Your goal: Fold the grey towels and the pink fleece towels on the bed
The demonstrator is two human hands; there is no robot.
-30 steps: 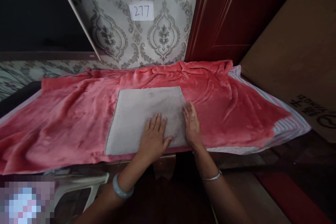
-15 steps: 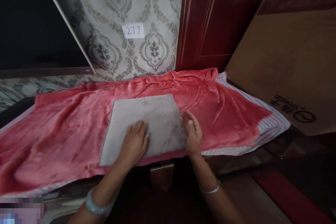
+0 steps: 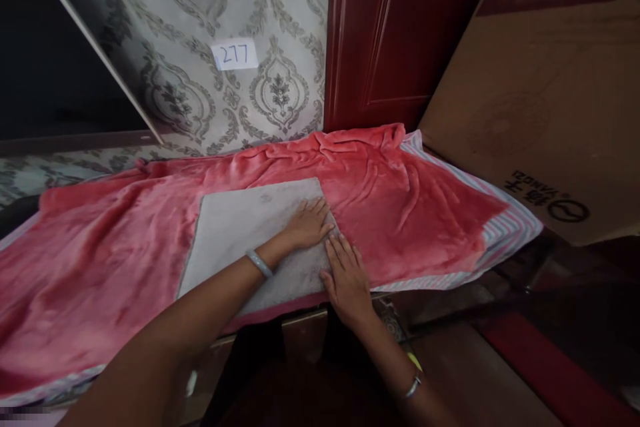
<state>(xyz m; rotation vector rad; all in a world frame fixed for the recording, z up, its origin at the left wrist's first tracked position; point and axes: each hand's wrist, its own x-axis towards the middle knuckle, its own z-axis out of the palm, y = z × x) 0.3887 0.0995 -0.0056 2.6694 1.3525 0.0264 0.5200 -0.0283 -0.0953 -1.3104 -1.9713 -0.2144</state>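
A folded grey towel (image 3: pixel 240 227) lies flat on a pink fleece blanket (image 3: pixel 100 247) spread over a low table. My left hand (image 3: pixel 307 223) reaches across the towel and lies flat and open near its far right corner. Close by, my right hand (image 3: pixel 346 275) rests open with fingers stretched out on the towel's right edge near the front. Both wrists wear bangles.
A large cardboard box (image 3: pixel 550 93) leans at the right. A dark red door (image 3: pixel 385 33) and patterned wallpaper with a paper label reading 277 (image 3: pixel 234 54) stand behind. A striped cloth (image 3: pixel 505 230) shows under the blanket's right end.
My left hand has slid from the towel's front middle across to its far right corner. My right hand has flattened onto the right edge. The view has shifted right.
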